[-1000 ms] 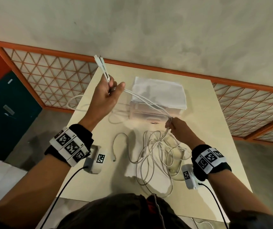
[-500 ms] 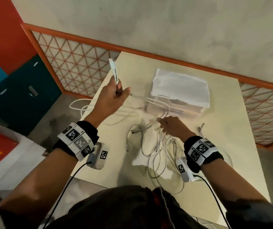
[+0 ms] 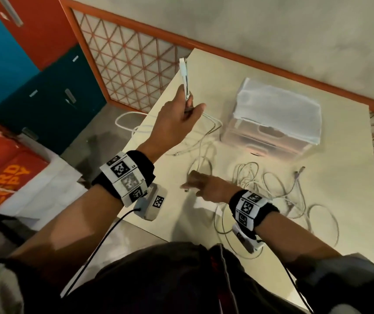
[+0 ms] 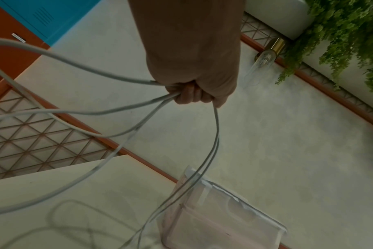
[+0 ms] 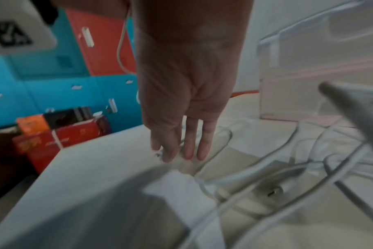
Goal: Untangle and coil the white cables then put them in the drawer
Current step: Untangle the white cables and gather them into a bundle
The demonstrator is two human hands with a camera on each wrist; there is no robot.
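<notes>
My left hand (image 3: 181, 114) is raised above the table's far left corner and grips a bundle of white cables (image 4: 117, 114); their plug ends (image 3: 184, 73) stick up above the fist. Strands hang from the fist down to the table and off its left edge. My right hand (image 3: 195, 185) is low over the table with its fingers (image 5: 189, 148) stretched out straight, holding nothing, its tips near a small cable plug (image 3: 185, 190). A tangle of white cables (image 3: 272, 184) lies on the table to its right. The clear drawer box (image 3: 270, 132) stands at the back.
The cream table (image 3: 340, 223) ends close on the left, with grey floor below. A white cloth (image 3: 279, 107) covers the top of the drawer box. Teal and orange cabinets (image 3: 45, 94) and red cartons (image 3: 7, 168) stand on the left. An orange lattice rail (image 3: 124, 55) runs behind the table.
My right hand let go of the cable near the drawer box and moved down and left across the table with fingers stretched out. My left hand still holds its bundle up. The camera swung left.
</notes>
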